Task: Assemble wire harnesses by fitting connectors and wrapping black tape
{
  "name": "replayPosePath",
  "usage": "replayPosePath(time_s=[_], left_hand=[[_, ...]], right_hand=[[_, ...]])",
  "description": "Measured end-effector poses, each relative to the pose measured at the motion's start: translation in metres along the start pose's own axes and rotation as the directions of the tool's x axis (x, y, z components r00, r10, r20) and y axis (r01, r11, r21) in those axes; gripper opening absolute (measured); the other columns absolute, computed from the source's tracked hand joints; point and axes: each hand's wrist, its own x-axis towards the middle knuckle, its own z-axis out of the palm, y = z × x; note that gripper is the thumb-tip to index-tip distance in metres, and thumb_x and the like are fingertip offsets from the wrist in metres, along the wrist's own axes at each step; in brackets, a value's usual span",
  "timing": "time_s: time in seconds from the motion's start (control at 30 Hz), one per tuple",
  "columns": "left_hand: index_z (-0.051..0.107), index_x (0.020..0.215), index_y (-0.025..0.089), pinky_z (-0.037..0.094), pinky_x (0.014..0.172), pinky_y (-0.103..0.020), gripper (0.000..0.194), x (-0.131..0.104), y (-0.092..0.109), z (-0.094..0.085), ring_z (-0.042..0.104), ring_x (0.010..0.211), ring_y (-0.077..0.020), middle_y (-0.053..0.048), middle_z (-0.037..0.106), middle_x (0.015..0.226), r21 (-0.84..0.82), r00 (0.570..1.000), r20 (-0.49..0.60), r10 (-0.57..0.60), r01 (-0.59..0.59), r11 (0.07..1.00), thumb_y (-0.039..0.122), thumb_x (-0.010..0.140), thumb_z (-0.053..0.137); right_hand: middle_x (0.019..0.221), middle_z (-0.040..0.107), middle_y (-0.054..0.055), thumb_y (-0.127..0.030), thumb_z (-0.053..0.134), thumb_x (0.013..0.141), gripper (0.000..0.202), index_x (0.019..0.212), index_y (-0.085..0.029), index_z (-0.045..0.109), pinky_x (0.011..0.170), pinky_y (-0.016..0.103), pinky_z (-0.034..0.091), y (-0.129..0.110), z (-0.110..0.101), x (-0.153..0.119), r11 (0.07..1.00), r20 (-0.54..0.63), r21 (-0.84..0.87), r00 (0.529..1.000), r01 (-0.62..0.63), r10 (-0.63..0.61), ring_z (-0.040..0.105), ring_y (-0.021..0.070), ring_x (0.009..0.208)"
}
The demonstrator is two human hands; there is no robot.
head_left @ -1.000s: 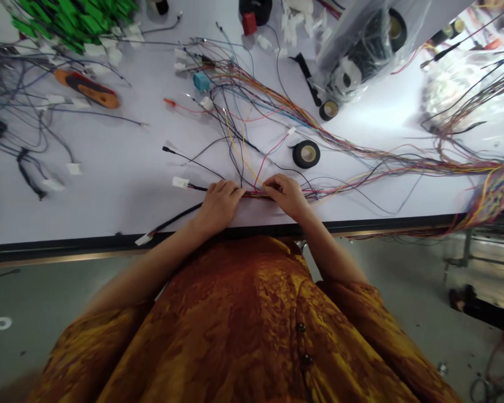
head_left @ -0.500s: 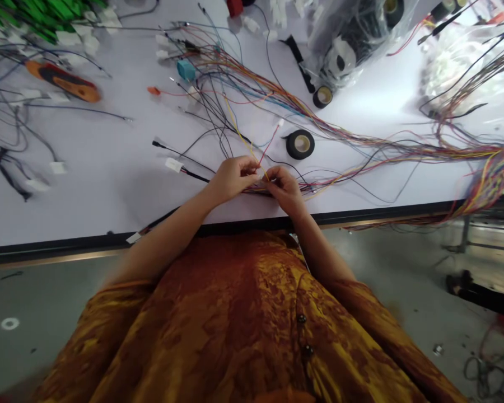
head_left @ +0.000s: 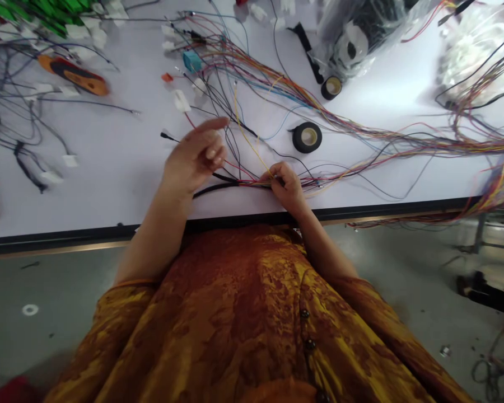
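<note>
My left hand (head_left: 195,155) is above the table, index finger stretched out and the other fingers loosely bent. A red wire (head_left: 237,165) runs beneath it, reaching a white connector (head_left: 181,101) beyond the fingers; no firm grip on it shows. My right hand (head_left: 286,184) pinches a yellow wire (head_left: 252,144), whose metal-tipped end points up and left. Under that hand lies a bundle of thin wires (head_left: 252,183), which continues leftward into black sleeving (head_left: 212,190). A roll of black tape (head_left: 307,137) rests just beyond my right hand.
A long wire harness (head_left: 302,92) crosses the table, with a teal connector (head_left: 192,60) at its left end. An orange-black cutter (head_left: 73,74) lies left. A smaller tape roll (head_left: 331,88) and plastic bags (head_left: 361,45) are farther back. The table's edge (head_left: 361,214) runs before me.
My left hand has moved left and away from my right hand, its index finger now extended. The red wire's white connector has swung from right to left. My right hand stays nearly in place.
</note>
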Motion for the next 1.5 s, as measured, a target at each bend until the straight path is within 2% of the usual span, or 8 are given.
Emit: replayPosePath(time_s=[0.13, 0.23, 0.37, 0.5, 0.7, 0.93, 1.27, 1.5], left_hand=[[0.065, 0.082, 0.020, 0.025, 0.038, -0.018, 0.013, -0.005, 0.004, -0.011, 0.054, 0.050, -0.0077, -0.003, 0.065, 0.077, 0.097, 0.983, -0.133, -0.128, 0.141, 0.985, 0.031, 0.083, 0.073], [0.064, 0.083, 0.017, 0.015, 0.036, -0.017, 0.015, 0.001, 0.001, 0.002, 0.054, 0.049, -0.0061, -0.010, 0.074, 0.106, 0.137, 0.968, -0.035, -0.249, 0.251, 0.958, 0.031, 0.089, 0.065], [0.069, 0.091, 0.023, 0.018, 0.036, -0.024, 0.018, 0.011, 0.014, 0.020, 0.037, 0.045, -0.0047, -0.005, 0.074, 0.109, 0.032, 0.993, 0.056, -0.105, 0.103, 0.994, 0.036, 0.095, 0.058], [0.069, 0.103, 0.028, 0.027, 0.040, -0.023, 0.014, 0.005, 0.026, 0.009, 0.051, 0.058, -0.0078, 0.000, 0.073, 0.102, 0.022, 0.992, -0.092, 0.081, -0.079, 0.997, 0.036, 0.095, 0.062], [0.062, 0.115, 0.030, 0.036, 0.045, -0.022, 0.026, -0.013, 0.008, -0.021, 0.065, 0.076, -0.0109, 0.000, 0.074, 0.115, 0.122, 0.973, -0.213, 0.087, -0.062, 0.991, 0.041, 0.092, 0.066], [0.067, 0.115, 0.033, 0.030, 0.038, -0.027, 0.029, -0.006, 0.003, -0.012, 0.063, 0.058, -0.0113, -0.002, 0.074, 0.113, 0.215, 0.981, -0.084, 0.172, -0.151, 0.965, 0.040, 0.087, 0.071], [0.062, 0.098, 0.018, 0.034, 0.041, -0.018, 0.016, 0.038, -0.030, 0.019, 0.055, 0.046, -0.0071, -0.002, 0.070, 0.080, 0.294, 0.996, -0.078, -0.051, 0.072, 0.953, 0.014, 0.083, 0.064], [0.071, 0.090, 0.019, 0.027, 0.037, -0.018, 0.010, 0.025, -0.024, 0.019, 0.048, 0.044, -0.0055, -0.005, 0.073, 0.086, 0.222, 0.995, -0.016, -0.094, 0.095, 0.970, 0.019, 0.081, 0.066]], right_hand=[[0.108, 0.075, 0.003, -0.026, 0.057, 0.092, 0.003, 0.095, -0.024, 0.056, 0.096, 0.039, 0.054, 0.004, -0.004, -0.003, 0.987, 0.048, 0.156, 0.998, -0.048, 0.041, 0.069, 0.0179, 0.101], [0.115, 0.075, 0.004, -0.047, 0.058, 0.096, 0.021, 0.096, -0.025, 0.056, 0.104, 0.042, 0.053, 0.004, -0.008, -0.004, 0.949, 0.094, 0.287, 0.990, -0.132, 0.110, 0.069, 0.0198, 0.112], [0.104, 0.076, 0.004, -0.060, 0.047, 0.101, 0.038, 0.099, -0.024, 0.061, 0.106, 0.042, 0.053, 0.000, -0.010, -0.002, 0.930, 0.085, 0.325, 0.985, -0.172, 0.152, 0.071, 0.0194, 0.110], [0.106, 0.075, 0.004, -0.063, 0.047, 0.099, 0.042, 0.104, -0.024, 0.064, 0.104, 0.039, 0.054, -0.001, -0.010, 0.000, 0.919, 0.020, 0.353, 0.983, -0.177, 0.182, 0.073, 0.0192, 0.106], [0.106, 0.072, 0.004, -0.048, 0.058, 0.095, 0.029, 0.110, -0.023, 0.061, 0.096, 0.037, 0.055, 0.003, -0.007, 0.001, 0.966, 0.014, 0.197, 0.986, -0.168, 0.168, 0.070, 0.0179, 0.102], [0.101, 0.074, 0.004, -0.015, 0.062, 0.079, 0.034, 0.113, -0.021, 0.060, 0.080, 0.034, 0.053, -0.007, 0.008, 0.015, 0.993, 0.021, -0.059, 0.995, -0.098, 0.099, 0.068, 0.0166, 0.089], [0.077, 0.063, -0.004, -0.045, 0.056, 0.096, 0.021, 0.104, -0.026, 0.051, 0.057, 0.024, 0.047, -0.003, 0.025, 0.016, 0.928, -0.209, 0.367, 0.967, -0.059, 0.144, 0.052, 0.0077, 0.055], [0.081, 0.052, -0.002, -0.050, 0.051, 0.098, 0.025, 0.096, -0.025, 0.052, 0.054, 0.024, 0.042, 0.002, 0.026, 0.018, 0.925, -0.320, 0.375, 0.927, -0.066, 0.196, 0.047, 0.0081, 0.058]])
